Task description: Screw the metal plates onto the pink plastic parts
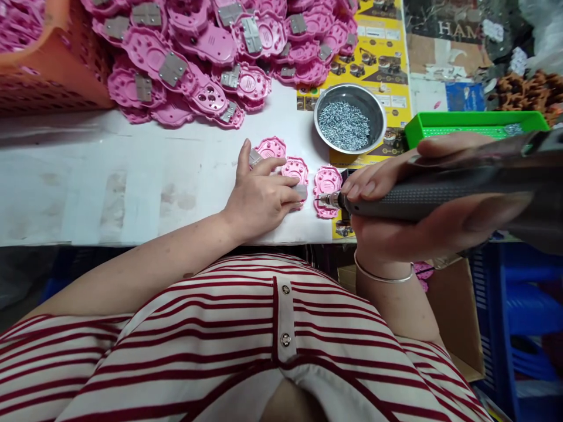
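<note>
My right hand (pixel 387 228) is wrapped round a dark electric screwdriver (pixel 422 190). The bit points left, over the metal plate of a pink plastic casing (pixel 328 180) on the table; whether it touches a screw is too small to tell. My left hand (pixel 259 202) lies with fingers spread, the fingertips on a second pink casing (pixel 294 169) with a grey metal plate. Partly hidden behind those fingers, a third pink casing (pixel 271 146) lies between the thumb and index finger.
Beyond the hands stands a steel bowl (pixel 382 130) of small screws. A green tray (pixel 475 120) is at the right. Many pink casings (pixel 211 44) are heaped at the back, beside an orange basket (pixel 65 76). Below the table edge is a cardboard box (pixel 457 310).
</note>
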`<state>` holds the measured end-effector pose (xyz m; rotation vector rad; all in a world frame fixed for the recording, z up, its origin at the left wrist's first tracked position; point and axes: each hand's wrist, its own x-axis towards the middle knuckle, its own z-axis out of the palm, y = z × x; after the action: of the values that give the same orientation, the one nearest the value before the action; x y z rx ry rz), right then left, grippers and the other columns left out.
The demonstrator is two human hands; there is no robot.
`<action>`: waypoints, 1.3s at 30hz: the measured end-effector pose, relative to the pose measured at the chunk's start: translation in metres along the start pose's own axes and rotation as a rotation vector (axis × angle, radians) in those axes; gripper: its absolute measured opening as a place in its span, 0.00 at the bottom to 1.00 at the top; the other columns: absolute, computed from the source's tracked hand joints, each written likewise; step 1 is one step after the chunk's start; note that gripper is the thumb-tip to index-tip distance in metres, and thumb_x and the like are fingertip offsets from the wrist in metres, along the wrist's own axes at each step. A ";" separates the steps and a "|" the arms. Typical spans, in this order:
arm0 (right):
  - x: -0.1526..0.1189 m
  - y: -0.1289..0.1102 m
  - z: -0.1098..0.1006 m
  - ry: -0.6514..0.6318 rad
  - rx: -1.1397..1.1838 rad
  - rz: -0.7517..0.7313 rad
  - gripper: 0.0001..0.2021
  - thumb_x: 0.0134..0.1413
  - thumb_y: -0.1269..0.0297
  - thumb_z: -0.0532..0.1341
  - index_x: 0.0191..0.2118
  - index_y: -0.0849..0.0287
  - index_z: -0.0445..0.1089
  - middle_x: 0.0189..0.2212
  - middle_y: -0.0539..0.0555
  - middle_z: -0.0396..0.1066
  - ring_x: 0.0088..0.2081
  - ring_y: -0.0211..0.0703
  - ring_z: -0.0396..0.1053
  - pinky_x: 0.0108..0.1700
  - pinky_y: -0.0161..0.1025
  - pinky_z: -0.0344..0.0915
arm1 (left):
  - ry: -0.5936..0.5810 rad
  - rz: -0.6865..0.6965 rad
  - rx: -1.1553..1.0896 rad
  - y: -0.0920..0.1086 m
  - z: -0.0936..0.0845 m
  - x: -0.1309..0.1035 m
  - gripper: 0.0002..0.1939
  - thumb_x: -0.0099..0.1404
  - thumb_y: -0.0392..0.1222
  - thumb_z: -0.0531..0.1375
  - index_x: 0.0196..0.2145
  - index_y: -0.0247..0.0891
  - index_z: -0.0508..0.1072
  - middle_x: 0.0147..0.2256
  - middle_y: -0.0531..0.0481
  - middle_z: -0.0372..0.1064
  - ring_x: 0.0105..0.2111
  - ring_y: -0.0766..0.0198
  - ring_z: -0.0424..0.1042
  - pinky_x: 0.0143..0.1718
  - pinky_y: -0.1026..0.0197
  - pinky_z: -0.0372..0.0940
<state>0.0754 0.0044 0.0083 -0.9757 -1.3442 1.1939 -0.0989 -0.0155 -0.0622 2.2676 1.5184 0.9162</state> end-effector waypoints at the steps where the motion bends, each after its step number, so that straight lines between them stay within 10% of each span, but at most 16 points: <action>1: 0.000 -0.001 0.002 0.034 0.039 -0.110 0.23 0.53 0.34 0.53 0.44 0.45 0.58 0.22 0.43 0.55 0.22 0.34 0.64 0.28 0.40 0.69 | -0.002 -0.005 -0.019 0.000 0.000 0.001 0.05 0.67 0.45 0.65 0.33 0.51 0.82 0.41 0.55 0.80 0.56 0.44 0.70 0.69 0.23 0.24; 5: 0.002 -0.001 0.006 0.062 0.071 -0.361 0.11 0.59 0.47 0.56 0.43 0.46 0.64 0.21 0.43 0.60 0.22 0.31 0.64 0.27 0.33 0.68 | 0.019 -0.013 -0.050 -0.003 0.000 0.002 0.08 0.67 0.42 0.63 0.31 0.50 0.81 0.38 0.55 0.79 0.55 0.47 0.71 0.69 0.27 0.22; 13: 0.003 0.003 0.004 0.089 0.053 -0.169 0.16 0.58 0.42 0.53 0.44 0.46 0.63 0.21 0.44 0.61 0.21 0.32 0.65 0.27 0.34 0.71 | 0.013 -0.021 -0.088 -0.010 -0.006 0.000 0.07 0.64 0.42 0.65 0.29 0.51 0.81 0.40 0.55 0.79 0.55 0.49 0.70 0.71 0.30 0.26; 39: 0.031 0.029 0.010 0.071 0.170 -0.674 0.13 0.62 0.52 0.60 0.44 0.54 0.74 0.26 0.44 0.62 0.21 0.27 0.66 0.22 0.31 0.63 | -0.077 0.059 0.102 -0.002 0.003 0.006 0.12 0.71 0.41 0.59 0.30 0.42 0.79 0.38 0.54 0.79 0.50 0.53 0.73 0.69 0.28 0.38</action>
<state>0.0595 0.0379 -0.0147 -0.3807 -1.3366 0.7302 -0.0964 -0.0087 -0.0633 2.4018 1.5049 0.7736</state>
